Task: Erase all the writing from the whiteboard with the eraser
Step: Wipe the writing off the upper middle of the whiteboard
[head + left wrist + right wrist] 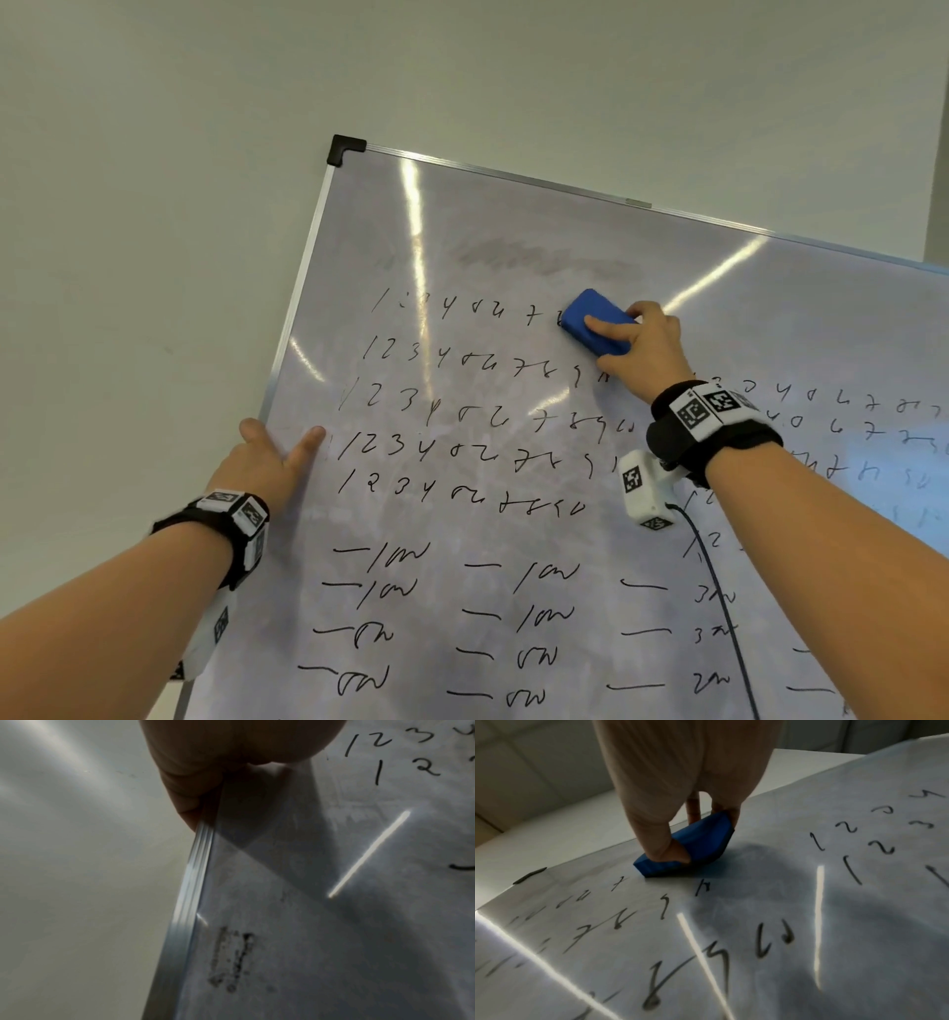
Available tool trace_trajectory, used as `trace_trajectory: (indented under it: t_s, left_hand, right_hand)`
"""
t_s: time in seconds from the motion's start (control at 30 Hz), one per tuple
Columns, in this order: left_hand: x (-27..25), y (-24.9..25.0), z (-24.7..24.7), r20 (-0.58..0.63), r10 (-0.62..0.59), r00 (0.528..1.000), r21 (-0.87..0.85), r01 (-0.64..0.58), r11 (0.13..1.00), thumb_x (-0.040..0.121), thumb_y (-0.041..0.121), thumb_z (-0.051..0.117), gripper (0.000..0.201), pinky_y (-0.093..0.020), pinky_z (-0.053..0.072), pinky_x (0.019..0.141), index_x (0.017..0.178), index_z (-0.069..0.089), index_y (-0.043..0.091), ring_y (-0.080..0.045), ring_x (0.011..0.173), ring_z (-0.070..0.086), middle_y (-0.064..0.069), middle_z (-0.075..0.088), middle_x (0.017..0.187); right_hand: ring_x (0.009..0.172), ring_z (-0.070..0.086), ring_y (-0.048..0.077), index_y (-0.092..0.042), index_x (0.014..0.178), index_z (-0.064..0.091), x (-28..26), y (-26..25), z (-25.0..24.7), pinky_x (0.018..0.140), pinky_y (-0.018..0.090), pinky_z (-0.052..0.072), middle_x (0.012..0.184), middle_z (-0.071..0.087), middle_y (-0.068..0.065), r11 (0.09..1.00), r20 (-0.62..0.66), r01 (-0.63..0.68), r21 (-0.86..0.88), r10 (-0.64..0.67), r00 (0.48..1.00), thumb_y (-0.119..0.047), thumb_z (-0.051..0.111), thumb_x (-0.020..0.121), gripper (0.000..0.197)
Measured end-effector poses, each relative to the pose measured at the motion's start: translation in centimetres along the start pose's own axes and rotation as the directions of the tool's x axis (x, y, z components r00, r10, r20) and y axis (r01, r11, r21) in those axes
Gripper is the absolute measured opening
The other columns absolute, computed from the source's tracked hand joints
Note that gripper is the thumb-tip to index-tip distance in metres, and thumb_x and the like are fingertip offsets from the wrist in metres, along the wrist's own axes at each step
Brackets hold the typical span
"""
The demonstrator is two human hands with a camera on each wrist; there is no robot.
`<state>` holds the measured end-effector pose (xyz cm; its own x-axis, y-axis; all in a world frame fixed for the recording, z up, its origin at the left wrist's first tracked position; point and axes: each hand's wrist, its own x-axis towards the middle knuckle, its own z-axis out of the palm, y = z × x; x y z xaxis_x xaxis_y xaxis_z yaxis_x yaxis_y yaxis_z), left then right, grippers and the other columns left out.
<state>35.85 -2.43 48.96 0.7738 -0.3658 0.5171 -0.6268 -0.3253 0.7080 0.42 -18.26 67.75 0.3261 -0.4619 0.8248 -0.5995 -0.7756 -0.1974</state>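
Note:
A whiteboard with a metal frame carries several rows of black handwritten numbers and dashes. My right hand grips a blue eraser and presses it flat on the board at the right end of the top number row. In the right wrist view the thumb lies along the eraser and fingers wrap its far side. A grey smear lies above the top row. My left hand holds the board's left frame edge, thumb on the front face, fingers hidden behind.
A plain pale wall surrounds the board. A black cable hangs from my right wrist camera across the board. An old dark smudge marks the board near its left edge. More number rows run to the right.

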Motion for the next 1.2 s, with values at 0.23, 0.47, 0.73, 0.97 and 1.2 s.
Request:
trace_trajectory:
  t_s: [0.23, 0.47, 0.73, 0.97, 1.2]
  left_hand:
    - [-0.1, -0.1, -0.1, -0.001, 0.002, 1.0, -0.001, -0.002, 1.0, 0.072, 0.077, 0.032, 0.075, -0.038, 0.041, 0.063, 0.098, 0.025, 0.007, -0.038, 0.079, 0.058, -0.02, 0.056, 0.082]
    - [0.0, 0.0, 0.0, 0.002, -0.011, 1.0, 0.011, 0.011, 1.0, 0.075, 0.075, 0.035, 0.071, -0.038, 0.04, 0.063, 0.097, 0.024, 0.008, -0.038, 0.082, 0.059, -0.019, 0.054, 0.081]
    - [-0.3, 0.1, -0.2, 0.004, -0.005, 1.0, 0.013, 0.005, 1.0, 0.079, 0.072, 0.036, 0.068, -0.037, 0.041, 0.063, 0.098, 0.023, 0.007, -0.036, 0.079, 0.058, -0.018, 0.054, 0.08]
    - [-0.3, 0.1, -0.2, -0.002, -0.009, 1.0, 0.017, 0.009, 1.0, 0.078, 0.073, 0.035, 0.069, -0.038, 0.041, 0.062, 0.097, 0.024, 0.008, -0.035, 0.077, 0.058, -0.018, 0.056, 0.081]
    - [0.0, -0.1, -0.1, 0.005, -0.01, 1.0, 0.018, 0.01, 1.0, 0.075, 0.076, 0.034, 0.073, -0.038, 0.042, 0.063, 0.098, 0.024, 0.008, -0.038, 0.08, 0.06, -0.021, 0.059, 0.084]
  right_hand:
    - [0.12, 0.029, 0.029, -0.024, 0.123, 0.061, 0.7, -1.6, 0.4, 0.108, 0.031, 0.024, 0.132, 0.035, 0.007, 1.0, -0.032, -0.001, -0.001, 0.001, 0.999, -0.009, 0.065, 0.083, 0.043]
    - [0.121, 0.03, 0.027, -0.024, 0.12, 0.063, 1.2, -2.1, 0.4, 0.109, 0.03, 0.024, 0.133, 0.036, 0.006, 0.999, -0.061, -0.027, 0.04, 0.029, 0.998, -0.006, 0.065, 0.082, 0.042]
    - [0.12, 0.03, 0.026, -0.023, 0.12, 0.064, 1.1, -1.5, -0.1, 0.108, 0.027, 0.022, 0.132, 0.036, 0.005, 0.999, -0.039, -0.021, 0.027, 0.022, 0.999, -0.006, 0.065, 0.082, 0.041]
    - [0.119, 0.03, 0.026, -0.022, 0.119, 0.065, 1.5, -1.3, -0.6, 0.106, 0.024, 0.02, 0.131, 0.037, 0.006, 0.999, -0.059, -0.038, 0.023, 0.039, 0.997, -0.007, 0.066, 0.082, 0.039]
    - [0.121, 0.028, 0.025, -0.025, 0.122, 0.062, 1.4, -2.2, 0.3, 0.106, 0.025, 0.02, 0.134, 0.035, 0.005, 0.999, -0.03, -0.009, 0.035, 0.01, 1.0, -0.008, 0.065, 0.083, 0.043]
